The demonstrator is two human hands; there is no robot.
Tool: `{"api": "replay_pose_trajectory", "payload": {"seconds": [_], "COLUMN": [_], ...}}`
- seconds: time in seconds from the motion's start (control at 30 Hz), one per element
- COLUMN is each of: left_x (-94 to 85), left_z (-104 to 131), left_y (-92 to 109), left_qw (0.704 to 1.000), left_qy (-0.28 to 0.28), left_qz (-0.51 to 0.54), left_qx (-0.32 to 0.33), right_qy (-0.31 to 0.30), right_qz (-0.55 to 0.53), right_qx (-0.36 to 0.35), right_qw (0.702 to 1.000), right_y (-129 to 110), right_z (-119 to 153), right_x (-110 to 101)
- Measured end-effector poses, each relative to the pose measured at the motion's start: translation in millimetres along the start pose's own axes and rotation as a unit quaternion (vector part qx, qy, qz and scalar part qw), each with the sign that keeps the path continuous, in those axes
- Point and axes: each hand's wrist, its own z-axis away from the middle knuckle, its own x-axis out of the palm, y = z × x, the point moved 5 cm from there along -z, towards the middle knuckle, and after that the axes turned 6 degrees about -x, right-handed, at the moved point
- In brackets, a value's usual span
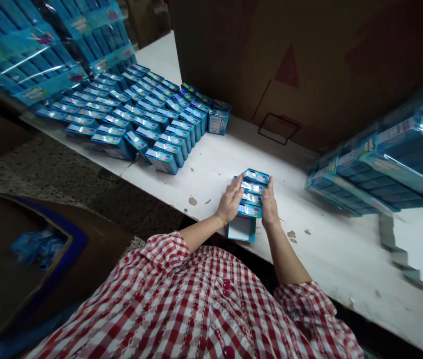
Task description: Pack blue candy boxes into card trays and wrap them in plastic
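My left hand (230, 199) and my right hand (269, 203) press from either side on a short row of small blue boxes (252, 187). The boxes stand upright, side by side, with shiny printed ends facing up. At the near end of the row, a blue carton tray (241, 228) shows its white inside. Part of the tray is hidden under or behind the row, so I cannot tell whether the boxes stand in it. My fingers lie straight along the outer sides of the row, holding it between both palms.
Many loose blue boxes (136, 107) stand in rows on the white table (204, 184) at left. Behind them rise film-wrapped packs (39, 55); more wrapped packs (379, 159) stand at right. A large brown carton (233, 60) is at the back. An open carton (50, 279) sits lower left.
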Motion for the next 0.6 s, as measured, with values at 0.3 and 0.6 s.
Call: {"api": "replay_pose_trajectory", "payload": {"seconds": [0.3,0.6], "left_x": [-4.1,-5.7], "left_z": [2.2,11.9], "left_y": [-20.3,-37.4], "left_qw": [0.995,0.98], "left_qy": [-0.091,-0.113], "left_qz": [0.017,-0.143], "left_qx": [-0.031,0.077], "right_qy": [-0.163,-0.225], "right_qz": [0.33,0.349], "right_qx": [-0.1,-0.151], "right_qw": [0.924,0.897], "right_y": [-52.6,-42.6], "right_z": [-42.1,-36.2], "right_x": [6.8,13.7]}}
